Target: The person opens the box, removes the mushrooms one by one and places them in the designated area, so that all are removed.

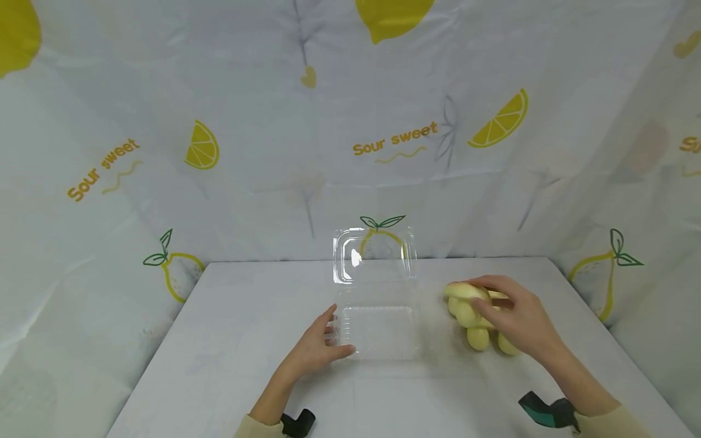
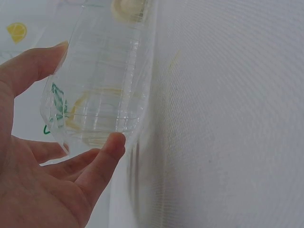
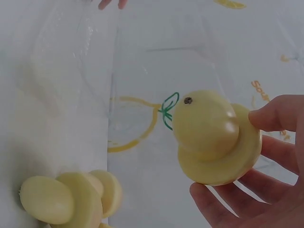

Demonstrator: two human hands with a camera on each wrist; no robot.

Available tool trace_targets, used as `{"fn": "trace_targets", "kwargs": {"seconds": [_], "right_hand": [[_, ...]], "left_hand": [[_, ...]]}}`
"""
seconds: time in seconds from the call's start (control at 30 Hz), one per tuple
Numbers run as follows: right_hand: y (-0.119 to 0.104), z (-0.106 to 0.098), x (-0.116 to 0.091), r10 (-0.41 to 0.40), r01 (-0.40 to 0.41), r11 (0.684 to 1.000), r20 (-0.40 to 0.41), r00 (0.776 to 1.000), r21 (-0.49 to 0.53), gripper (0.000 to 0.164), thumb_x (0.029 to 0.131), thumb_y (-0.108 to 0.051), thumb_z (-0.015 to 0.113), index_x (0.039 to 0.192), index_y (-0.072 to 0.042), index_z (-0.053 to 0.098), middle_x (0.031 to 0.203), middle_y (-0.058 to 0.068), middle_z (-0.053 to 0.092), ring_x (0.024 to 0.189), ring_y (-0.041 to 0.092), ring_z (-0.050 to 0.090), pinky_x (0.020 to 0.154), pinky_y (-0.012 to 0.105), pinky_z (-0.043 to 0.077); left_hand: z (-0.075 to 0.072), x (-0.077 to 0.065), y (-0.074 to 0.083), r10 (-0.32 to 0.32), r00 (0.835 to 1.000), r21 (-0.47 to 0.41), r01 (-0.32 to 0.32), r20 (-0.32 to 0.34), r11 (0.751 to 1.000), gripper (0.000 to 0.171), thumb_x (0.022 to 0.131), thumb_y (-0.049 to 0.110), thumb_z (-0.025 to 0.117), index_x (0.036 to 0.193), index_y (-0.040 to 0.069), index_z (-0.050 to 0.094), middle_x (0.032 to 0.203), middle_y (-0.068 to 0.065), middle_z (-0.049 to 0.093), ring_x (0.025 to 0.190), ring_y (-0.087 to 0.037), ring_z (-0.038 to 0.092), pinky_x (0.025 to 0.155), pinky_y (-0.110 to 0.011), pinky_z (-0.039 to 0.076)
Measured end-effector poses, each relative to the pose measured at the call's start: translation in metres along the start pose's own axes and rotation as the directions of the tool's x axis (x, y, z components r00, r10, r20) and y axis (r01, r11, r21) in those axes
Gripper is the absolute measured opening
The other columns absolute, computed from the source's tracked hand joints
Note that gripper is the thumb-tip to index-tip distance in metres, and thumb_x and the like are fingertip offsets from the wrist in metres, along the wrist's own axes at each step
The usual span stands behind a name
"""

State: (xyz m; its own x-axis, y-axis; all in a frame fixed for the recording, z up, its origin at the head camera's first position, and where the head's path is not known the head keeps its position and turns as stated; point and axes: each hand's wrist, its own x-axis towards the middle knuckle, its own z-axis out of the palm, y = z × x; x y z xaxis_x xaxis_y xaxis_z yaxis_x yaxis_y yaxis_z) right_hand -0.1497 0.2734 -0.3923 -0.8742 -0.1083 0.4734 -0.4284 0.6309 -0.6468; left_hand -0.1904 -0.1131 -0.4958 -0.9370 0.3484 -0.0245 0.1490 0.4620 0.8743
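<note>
A clear plastic clamshell box stands on the table, its lid raised at the back. My left hand holds the box's left end, the thumb at the near corner and the fingers along the side. In the left wrist view thumb and fingers span the end of the clear box. To the right of it, my right hand grips a pale yellow mushroom by the cap edge, stem outward. More pale yellow mushrooms lie below that hand, partly hidden by it.
The white table ends at a hanging cloth with lemon prints behind it. In the right wrist view, other mushrooms are grouped at the lower left. Dark straps show at both wrists.
</note>
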Motion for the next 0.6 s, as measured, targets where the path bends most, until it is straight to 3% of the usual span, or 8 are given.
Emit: {"fn": "trace_targets", "kwargs": {"seconds": [0.6], "right_hand": [[0.022,-0.031,-0.023,-0.014,0.014,1.0,-0.134,0.991,0.001,0.037,0.088,0.005,0.076,0.123,-0.003,0.07,0.119,-0.015,0.064,0.11,-0.006,0.054,0.082,0.005,0.047]], "left_hand": [[0.0,-0.001,0.002,0.012,1.0,0.003,-0.012,0.001,1.0,0.104,0.082,0.032,0.086,0.159,0.0,0.023,0.153,-0.025,0.041,0.13,-0.044,0.051,0.101,-0.05,0.051]]}}
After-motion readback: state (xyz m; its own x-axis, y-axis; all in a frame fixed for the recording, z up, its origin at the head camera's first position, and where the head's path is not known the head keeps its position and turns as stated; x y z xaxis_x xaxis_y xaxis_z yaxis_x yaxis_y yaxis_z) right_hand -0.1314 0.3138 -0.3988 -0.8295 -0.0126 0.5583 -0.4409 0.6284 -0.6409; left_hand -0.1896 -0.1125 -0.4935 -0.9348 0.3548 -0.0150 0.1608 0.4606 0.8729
